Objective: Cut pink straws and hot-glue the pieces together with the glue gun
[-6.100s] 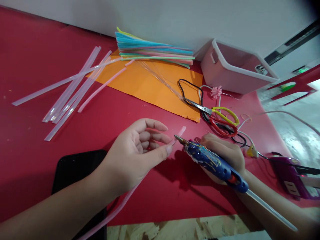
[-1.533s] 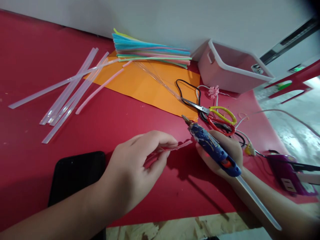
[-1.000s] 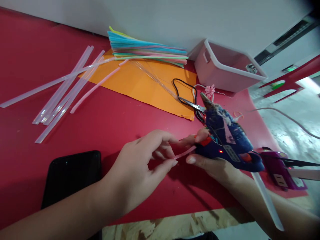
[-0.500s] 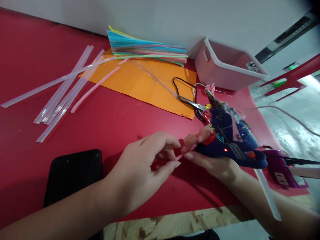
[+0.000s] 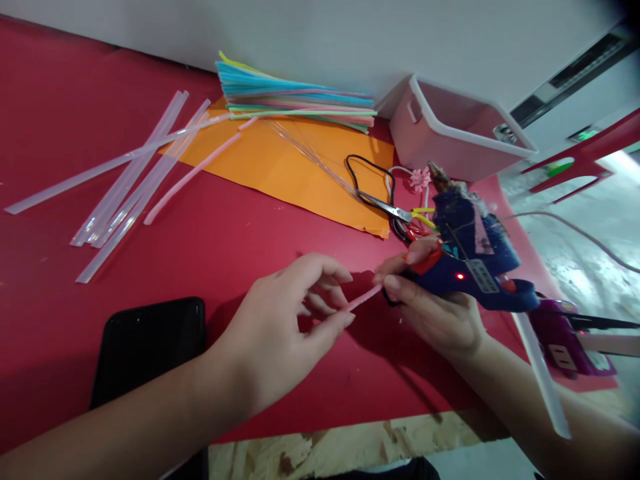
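My right hand (image 5: 440,310) is wrapped round a blue hot glue gun (image 5: 475,280), which has a lit red light and a dirty nozzle pointing up and away. A clear glue stick juts from the gun's rear, over my right forearm. The thumb and fingertips of that same hand also pinch one end of a short pink pipe cleaner (image 5: 365,297). Its other end lies at the thumb and fingers of my left hand (image 5: 285,327), which are closed round it; the curled fingers partly hide that end.
Several clear glue sticks (image 5: 127,170) and a longer pink pipe cleaner (image 5: 193,177) lie left. Coloured pipe cleaners (image 5: 295,97) rest on orange paper (image 5: 300,180). Scissors (image 5: 393,210), a pink flower (image 5: 420,179), a pink bin (image 5: 435,143), a purple power strip (image 5: 565,340) and a phone (image 5: 150,347) surround my hands.
My right hand has moved up and right with the glue gun, away from my left hand. More of the pink pipe cleaner shows between the hands.
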`<move>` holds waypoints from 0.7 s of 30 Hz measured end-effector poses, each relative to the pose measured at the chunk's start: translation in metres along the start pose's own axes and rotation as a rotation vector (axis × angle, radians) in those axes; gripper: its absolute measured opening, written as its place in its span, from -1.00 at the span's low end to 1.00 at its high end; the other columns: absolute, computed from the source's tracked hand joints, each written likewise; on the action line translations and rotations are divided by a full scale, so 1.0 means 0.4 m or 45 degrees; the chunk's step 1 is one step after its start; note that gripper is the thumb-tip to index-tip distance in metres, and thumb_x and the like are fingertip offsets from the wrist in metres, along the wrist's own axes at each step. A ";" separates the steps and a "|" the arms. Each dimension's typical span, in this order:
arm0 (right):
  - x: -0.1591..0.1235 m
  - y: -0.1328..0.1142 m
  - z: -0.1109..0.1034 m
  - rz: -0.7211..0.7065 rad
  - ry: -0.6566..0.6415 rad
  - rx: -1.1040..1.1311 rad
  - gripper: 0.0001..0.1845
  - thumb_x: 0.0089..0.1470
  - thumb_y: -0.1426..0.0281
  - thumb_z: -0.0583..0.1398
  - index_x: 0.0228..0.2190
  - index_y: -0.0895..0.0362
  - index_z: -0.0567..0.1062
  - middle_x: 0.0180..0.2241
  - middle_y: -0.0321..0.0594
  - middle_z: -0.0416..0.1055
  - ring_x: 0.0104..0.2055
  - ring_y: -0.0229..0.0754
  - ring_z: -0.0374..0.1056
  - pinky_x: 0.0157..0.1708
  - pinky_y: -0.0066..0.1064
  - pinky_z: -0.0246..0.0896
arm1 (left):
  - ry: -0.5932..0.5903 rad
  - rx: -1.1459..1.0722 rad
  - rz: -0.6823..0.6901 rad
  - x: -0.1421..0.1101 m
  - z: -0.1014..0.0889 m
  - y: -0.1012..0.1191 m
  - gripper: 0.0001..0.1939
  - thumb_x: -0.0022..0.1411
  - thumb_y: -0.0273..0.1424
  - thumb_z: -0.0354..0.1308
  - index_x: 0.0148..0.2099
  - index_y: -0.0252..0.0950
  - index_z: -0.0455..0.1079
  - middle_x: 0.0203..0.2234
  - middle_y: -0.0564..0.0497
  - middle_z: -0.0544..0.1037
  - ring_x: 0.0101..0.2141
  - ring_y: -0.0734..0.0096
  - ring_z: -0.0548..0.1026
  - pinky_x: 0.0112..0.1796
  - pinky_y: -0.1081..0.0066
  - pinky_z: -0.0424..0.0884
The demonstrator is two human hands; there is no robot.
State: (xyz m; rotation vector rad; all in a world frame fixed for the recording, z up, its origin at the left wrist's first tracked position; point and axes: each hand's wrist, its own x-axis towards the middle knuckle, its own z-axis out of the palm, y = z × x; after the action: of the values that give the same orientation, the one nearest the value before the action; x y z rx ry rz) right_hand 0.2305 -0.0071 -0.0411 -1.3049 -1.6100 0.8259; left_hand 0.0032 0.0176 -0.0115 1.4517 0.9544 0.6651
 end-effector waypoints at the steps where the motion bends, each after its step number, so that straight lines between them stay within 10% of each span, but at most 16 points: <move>1: 0.003 -0.001 0.000 0.058 0.066 0.126 -0.82 0.20 0.35 0.22 -0.21 -0.03 0.28 -0.35 -0.38 0.48 -0.39 -0.26 0.40 -0.39 -0.40 0.34 | -0.006 -0.021 -0.058 0.004 -0.003 0.001 -0.78 0.18 -0.43 0.25 -0.11 -0.22 0.36 -0.31 0.04 0.56 -0.39 0.46 0.55 -0.33 0.46 0.51; 9: 0.033 0.001 -0.020 0.174 0.417 0.459 -0.72 0.02 0.43 0.35 -0.28 0.00 0.36 -0.39 -0.43 0.51 -0.45 -0.34 0.33 -0.38 -0.44 0.23 | -0.306 -0.083 -0.425 0.021 -0.027 -0.004 -0.75 0.17 -0.32 0.28 -0.10 -0.27 0.46 -0.36 0.03 0.60 -0.32 0.40 0.59 -0.23 0.42 0.49; 21: 0.103 0.003 -0.075 0.008 0.725 0.639 -0.66 -0.15 0.48 0.39 -0.38 0.01 0.37 -0.54 -0.46 0.31 -0.54 -0.33 0.18 -0.44 -0.41 0.21 | -0.376 -0.277 -0.610 0.008 -0.030 0.017 -0.83 0.29 -0.39 0.17 -0.07 -0.30 0.42 -0.35 -0.02 0.67 -0.48 0.48 0.58 -0.51 0.54 0.48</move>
State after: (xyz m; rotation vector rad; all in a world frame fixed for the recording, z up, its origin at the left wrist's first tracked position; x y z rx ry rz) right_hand 0.2563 0.0325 -0.0214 -1.0503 -0.8782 0.7150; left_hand -0.0044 0.0269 -0.0039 1.0386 0.9185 0.1867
